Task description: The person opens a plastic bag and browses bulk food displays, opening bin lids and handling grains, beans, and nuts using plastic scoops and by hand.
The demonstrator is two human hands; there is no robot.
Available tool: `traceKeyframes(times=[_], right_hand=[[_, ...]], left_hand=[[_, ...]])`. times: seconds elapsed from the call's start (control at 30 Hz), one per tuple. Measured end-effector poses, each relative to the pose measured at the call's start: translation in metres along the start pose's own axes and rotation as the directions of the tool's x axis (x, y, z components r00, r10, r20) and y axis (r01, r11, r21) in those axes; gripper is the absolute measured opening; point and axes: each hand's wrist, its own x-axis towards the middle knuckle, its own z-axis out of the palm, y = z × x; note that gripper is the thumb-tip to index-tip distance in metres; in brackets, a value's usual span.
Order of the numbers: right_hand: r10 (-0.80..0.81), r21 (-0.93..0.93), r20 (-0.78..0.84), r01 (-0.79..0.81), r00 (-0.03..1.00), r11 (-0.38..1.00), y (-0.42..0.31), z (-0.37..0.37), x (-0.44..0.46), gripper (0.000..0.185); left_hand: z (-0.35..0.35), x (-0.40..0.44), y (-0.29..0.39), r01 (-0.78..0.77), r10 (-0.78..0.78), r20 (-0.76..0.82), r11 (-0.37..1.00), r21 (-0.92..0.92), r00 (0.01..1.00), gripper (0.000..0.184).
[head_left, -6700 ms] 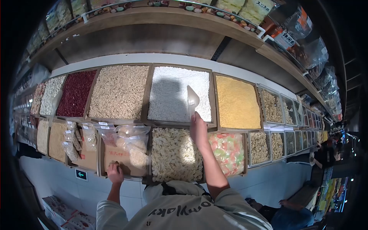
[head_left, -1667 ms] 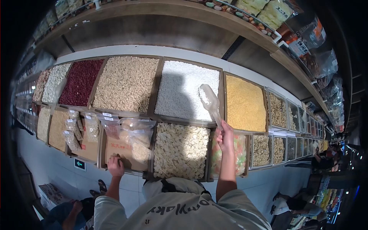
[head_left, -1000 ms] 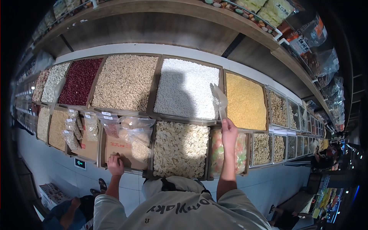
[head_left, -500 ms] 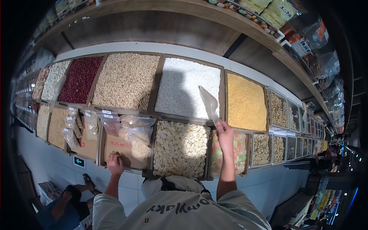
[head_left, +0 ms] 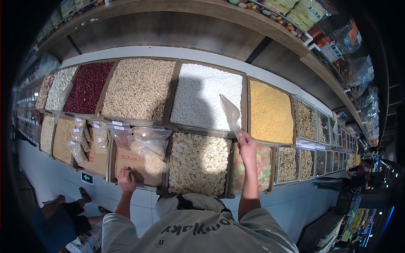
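My right hand (head_left: 247, 148) is closed around the handle of a clear plastic scoop (head_left: 230, 111). The scoop's blade lies over the right part of a bin of small white grains (head_left: 206, 95), pointing up and left. My left hand (head_left: 126, 180) rests on the front edge of a wooden bin lined with cardboard (head_left: 131, 157). Its fingers lie over the edge with the thumb apart, and nothing shows in them. Clear bags of grain (head_left: 149, 145) lie in that bin.
Yellow grain (head_left: 271, 113) fills the bin to the right; beige beans (head_left: 139, 88) and dark red beans (head_left: 89, 87) lie left. Nearer me are pale dried slices (head_left: 198, 162) and wrapped sweets (head_left: 255, 168). A wooden shelf (head_left: 190, 8) overhangs the back. A person's legs (head_left: 76, 206) show lower left.
The person at the lower left has shifted, and both their feet now show. My hands and the scoop have hardly moved.
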Motion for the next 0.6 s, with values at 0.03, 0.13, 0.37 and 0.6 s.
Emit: traceKeyframes(times=[0.03,0.13,0.37,0.6], right_hand=[[-0.004,-0.006,0.002,0.004,1.000,1.000,0.000,0.000,0.000,0.032],[-0.012,-0.013,0.006,0.012,1.000,1.000,-0.001,0.000,0.002,0.032],[0.004,-0.018,0.017,-0.004,1.000,1.000,0.000,0.000,0.006,0.031],[0.096,0.080,0.061,-0.101,0.993,0.992,0.005,0.002,0.017,0.030]], left_hand=[[0.000,0.000,0.000,0.005,-0.005,0.005,1.000,-0.003,1.000,0.020],[-0.001,0.000,0.000,0.012,-0.012,0.012,1.000,-0.005,1.000,0.020],[0.000,0.000,0.000,0.020,-0.020,0.022,1.000,-0.008,1.000,0.020],[-0.004,0.002,0.005,0.002,-0.002,-0.002,1.000,-0.004,1.000,0.017]])
